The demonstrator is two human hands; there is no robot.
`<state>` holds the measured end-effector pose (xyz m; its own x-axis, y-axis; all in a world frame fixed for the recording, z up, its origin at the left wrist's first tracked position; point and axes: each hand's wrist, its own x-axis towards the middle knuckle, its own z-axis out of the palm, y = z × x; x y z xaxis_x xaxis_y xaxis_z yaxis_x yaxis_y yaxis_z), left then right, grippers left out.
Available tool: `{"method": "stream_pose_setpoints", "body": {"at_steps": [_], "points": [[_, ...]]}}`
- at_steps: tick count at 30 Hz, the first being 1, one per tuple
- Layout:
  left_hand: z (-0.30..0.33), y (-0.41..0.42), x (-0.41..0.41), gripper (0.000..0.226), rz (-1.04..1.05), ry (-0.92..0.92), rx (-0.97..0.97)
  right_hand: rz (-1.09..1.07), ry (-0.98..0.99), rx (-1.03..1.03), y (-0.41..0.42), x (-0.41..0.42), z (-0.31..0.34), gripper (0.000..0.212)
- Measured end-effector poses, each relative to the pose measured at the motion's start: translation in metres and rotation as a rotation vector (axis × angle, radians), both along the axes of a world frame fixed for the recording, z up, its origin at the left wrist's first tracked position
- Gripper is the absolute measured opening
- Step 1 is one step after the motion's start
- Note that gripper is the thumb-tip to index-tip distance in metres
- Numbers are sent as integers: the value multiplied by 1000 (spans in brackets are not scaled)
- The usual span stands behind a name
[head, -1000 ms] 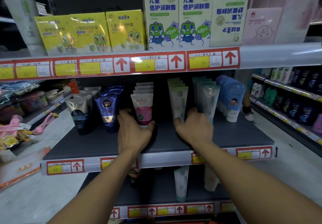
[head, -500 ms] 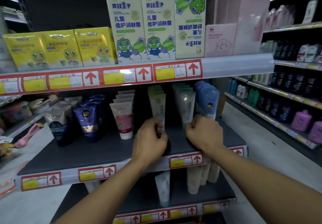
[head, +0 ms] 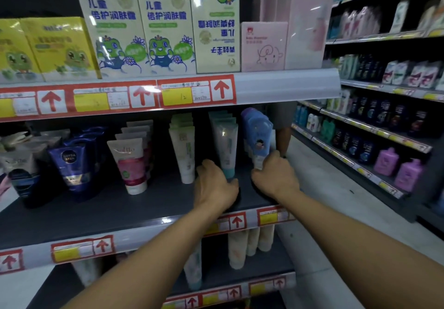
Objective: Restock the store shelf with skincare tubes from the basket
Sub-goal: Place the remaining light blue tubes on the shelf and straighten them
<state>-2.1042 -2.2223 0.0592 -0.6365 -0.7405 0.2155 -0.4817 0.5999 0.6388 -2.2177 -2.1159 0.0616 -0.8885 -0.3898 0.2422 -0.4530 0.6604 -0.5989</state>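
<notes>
Rows of skincare tubes stand cap-down on the dark middle shelf (head: 101,215). My left hand (head: 213,186) is closed around the foot of the white tube with a teal cap (head: 225,145), its fingers wrapping the cap. My right hand (head: 274,176) pinches the white cap of the front blue tube (head: 258,135) at the row's right end. To the left stand a white-green tube (head: 185,152), a pink-labelled tube (head: 131,164) and a dark blue tube (head: 72,164). The basket is not in view.
Tall green-and-white cartons (head: 165,22) and yellow boxes (head: 60,49) fill the shelf above. Beige tubes (head: 249,243) stand on the shelf below. A side aisle shelf (head: 360,162) with dark and purple bottles runs on the right. Someone's leg (head: 283,138) shows behind the shelf end.
Both hands have shifted right along the shelf: the left from the pink-labelled tube past the white-green one to the teal-capped tube, the right from the teal-capped row to the blue tube.
</notes>
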Motion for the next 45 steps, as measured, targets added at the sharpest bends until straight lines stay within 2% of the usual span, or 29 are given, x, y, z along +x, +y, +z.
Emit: {"method": "stream_pose_setpoints", "body": {"at_steps": [8,13,22,45], "points": [[4,-1,-22,73,80,-84,-123,-90,64,-107,-8,-12,-9,58],[-5,-6,-27,66,74,-41,-77,-165,120,21,-10,-23,-19,68],[-5,-13,-24,47,47,-48,-80,-143,129,132,-12,-27,-17,55],[-10,-18,-26,52,42,-37,-92,-148,137,170,-11,-19,-16,47]]}}
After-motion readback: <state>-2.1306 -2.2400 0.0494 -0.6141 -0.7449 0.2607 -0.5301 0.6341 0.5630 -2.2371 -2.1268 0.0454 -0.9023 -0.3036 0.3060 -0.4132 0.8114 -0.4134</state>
